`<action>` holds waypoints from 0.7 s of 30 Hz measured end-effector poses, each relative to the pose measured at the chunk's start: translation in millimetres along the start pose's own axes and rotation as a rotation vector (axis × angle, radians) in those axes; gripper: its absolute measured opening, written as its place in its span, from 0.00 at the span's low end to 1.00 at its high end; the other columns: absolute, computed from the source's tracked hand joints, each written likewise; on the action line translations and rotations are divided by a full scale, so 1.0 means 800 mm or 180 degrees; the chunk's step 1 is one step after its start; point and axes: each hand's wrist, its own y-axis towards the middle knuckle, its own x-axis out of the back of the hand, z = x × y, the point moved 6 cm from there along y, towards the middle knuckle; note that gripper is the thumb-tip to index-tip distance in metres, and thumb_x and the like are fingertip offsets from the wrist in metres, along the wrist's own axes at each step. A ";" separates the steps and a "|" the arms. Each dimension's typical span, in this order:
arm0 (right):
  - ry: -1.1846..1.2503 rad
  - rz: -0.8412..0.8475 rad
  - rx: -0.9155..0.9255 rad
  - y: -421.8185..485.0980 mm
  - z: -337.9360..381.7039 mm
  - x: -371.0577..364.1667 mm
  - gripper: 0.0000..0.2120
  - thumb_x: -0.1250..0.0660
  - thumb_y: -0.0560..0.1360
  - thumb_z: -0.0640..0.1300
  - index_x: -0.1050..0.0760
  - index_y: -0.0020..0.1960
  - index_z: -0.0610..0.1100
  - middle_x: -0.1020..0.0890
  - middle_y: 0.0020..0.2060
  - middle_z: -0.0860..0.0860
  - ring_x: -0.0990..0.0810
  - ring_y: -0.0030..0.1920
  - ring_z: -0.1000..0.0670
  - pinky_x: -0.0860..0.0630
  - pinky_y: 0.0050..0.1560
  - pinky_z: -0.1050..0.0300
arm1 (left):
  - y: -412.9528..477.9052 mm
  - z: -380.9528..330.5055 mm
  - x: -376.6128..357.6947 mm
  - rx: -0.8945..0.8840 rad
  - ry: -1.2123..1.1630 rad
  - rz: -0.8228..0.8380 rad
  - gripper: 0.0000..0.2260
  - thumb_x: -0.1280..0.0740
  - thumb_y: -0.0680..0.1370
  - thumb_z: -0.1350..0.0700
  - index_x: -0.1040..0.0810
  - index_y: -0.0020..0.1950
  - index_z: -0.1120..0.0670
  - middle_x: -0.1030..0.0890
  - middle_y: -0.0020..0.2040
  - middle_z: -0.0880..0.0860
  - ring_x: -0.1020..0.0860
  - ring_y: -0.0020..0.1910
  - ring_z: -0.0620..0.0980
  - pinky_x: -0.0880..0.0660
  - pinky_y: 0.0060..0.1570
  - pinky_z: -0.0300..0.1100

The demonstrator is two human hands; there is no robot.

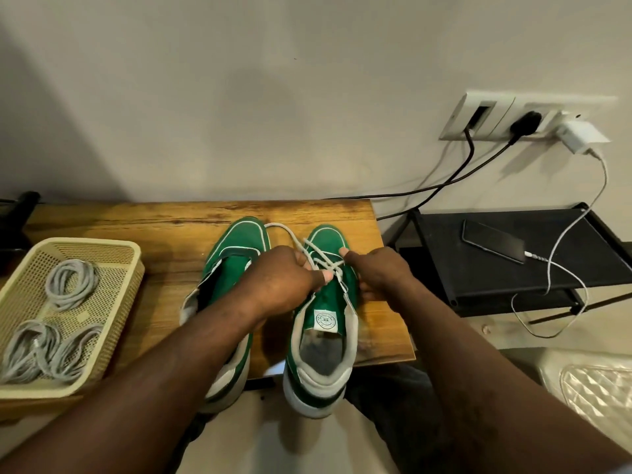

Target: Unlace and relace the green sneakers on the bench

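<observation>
Two green sneakers with grey heels stand side by side on the wooden bench (136, 220), toes toward the wall. The left sneaker (236, 244) shows no lace and my left forearm crosses over it. The right sneaker (325, 323) carries a grey lace (290, 234) crossed over its lower eyelets, with a loose loop lying toward the toes. My left hand (280, 282) pinches the lace above the right sneaker's tongue. My right hand (379, 271) grips that sneaker's right side, with the thumb down by the sole and a finger on the toe area.
A beige perforated basket (113, 248) on the bench's left holds three coiled grey laces (70, 282). Right of the bench stands a black shelf (561, 278) with a phone (492, 241) on a white charging cable. Black cables run from a wall socket (526, 119).
</observation>
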 end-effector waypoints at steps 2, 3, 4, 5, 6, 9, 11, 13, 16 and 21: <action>0.0306 0.0068 -0.0134 0.009 -0.007 -0.010 0.23 0.24 0.72 0.62 0.18 0.47 0.41 0.13 0.43 0.44 0.13 0.40 0.44 0.13 0.47 0.43 | -0.002 0.001 0.000 0.0016 0.0069 -0.0119 0.16 0.24 0.72 0.41 0.17 0.39 0.54 0.14 0.39 0.52 0.15 0.43 0.54 0.18 0.55 0.58; 0.0489 0.0128 -0.0202 0.010 -0.008 -0.011 0.19 0.22 0.73 0.57 0.17 0.48 0.41 0.13 0.44 0.44 0.13 0.41 0.46 0.13 0.48 0.45 | -0.002 0.002 -0.001 0.0026 0.0098 -0.0152 0.18 0.26 0.68 0.38 0.17 0.40 0.54 0.14 0.40 0.52 0.15 0.44 0.55 0.18 0.55 0.59; 0.0654 0.0230 -0.0263 0.008 -0.006 -0.011 0.15 0.22 0.74 0.52 0.16 0.50 0.40 0.13 0.45 0.44 0.14 0.41 0.47 0.14 0.47 0.47 | -0.002 0.003 -0.001 0.0030 0.0123 -0.0167 0.20 0.28 0.65 0.37 0.17 0.40 0.54 0.13 0.40 0.52 0.14 0.44 0.56 0.18 0.55 0.60; 0.0795 0.0308 -0.0305 0.009 -0.006 -0.011 0.12 0.23 0.76 0.47 0.16 0.52 0.38 0.13 0.44 0.43 0.15 0.40 0.47 0.16 0.43 0.49 | -0.001 0.004 -0.002 0.0019 0.0149 -0.0165 0.21 0.28 0.64 0.37 0.17 0.40 0.54 0.13 0.40 0.52 0.14 0.44 0.56 0.18 0.55 0.61; 0.0965 0.0347 -0.0356 0.008 -0.006 -0.010 0.10 0.25 0.77 0.42 0.16 0.53 0.36 0.13 0.43 0.43 0.17 0.37 0.48 0.19 0.37 0.53 | -0.001 0.003 -0.003 -0.0009 0.0179 -0.0166 0.20 0.27 0.65 0.37 0.18 0.40 0.54 0.14 0.40 0.53 0.14 0.43 0.55 0.17 0.53 0.60; 0.1565 0.0500 -0.0509 0.001 -0.005 -0.013 0.10 0.33 0.79 0.31 0.17 0.57 0.38 0.15 0.42 0.44 0.18 0.31 0.52 0.26 0.26 0.62 | -0.004 0.002 -0.012 -0.0303 0.0481 -0.0228 0.15 0.23 0.75 0.44 0.21 0.38 0.53 0.17 0.37 0.51 0.18 0.38 0.49 0.23 0.41 0.45; 0.1749 0.0536 -0.0426 -0.002 0.003 -0.015 0.18 0.38 0.78 0.27 0.18 0.59 0.42 0.15 0.40 0.46 0.20 0.29 0.53 0.29 0.27 0.61 | -0.012 0.002 -0.023 -0.0526 0.0846 -0.0362 0.12 0.22 0.76 0.48 0.21 0.38 0.50 0.17 0.37 0.47 0.20 0.37 0.44 0.27 0.38 0.41; 0.1667 0.0307 -0.0271 -0.003 0.013 -0.010 0.18 0.41 0.77 0.26 0.20 0.58 0.40 0.18 0.38 0.46 0.24 0.30 0.51 0.32 0.23 0.62 | -0.018 0.003 -0.033 -0.0750 0.1240 -0.0522 0.11 0.23 0.76 0.50 0.22 0.38 0.49 0.18 0.36 0.46 0.20 0.38 0.45 0.23 0.42 0.43; 0.1371 0.0137 -0.0180 -0.002 0.026 -0.006 0.16 0.42 0.74 0.25 0.23 0.55 0.37 0.25 0.35 0.44 0.28 0.25 0.52 0.35 0.18 0.63 | -0.022 0.006 -0.037 -0.0905 0.1625 -0.0680 0.10 0.26 0.75 0.56 0.24 0.37 0.50 0.20 0.36 0.48 0.21 0.38 0.48 0.25 0.42 0.43; 0.1368 0.0411 -0.0484 0.004 0.026 -0.014 0.09 0.42 0.61 0.27 0.32 0.33 0.39 0.29 0.27 0.43 0.27 0.18 0.47 0.28 0.25 0.60 | -0.030 0.008 -0.036 -0.1007 0.1692 -0.0612 0.08 0.28 0.75 0.58 0.25 0.39 0.49 0.22 0.34 0.47 0.27 0.34 0.42 0.36 0.35 0.39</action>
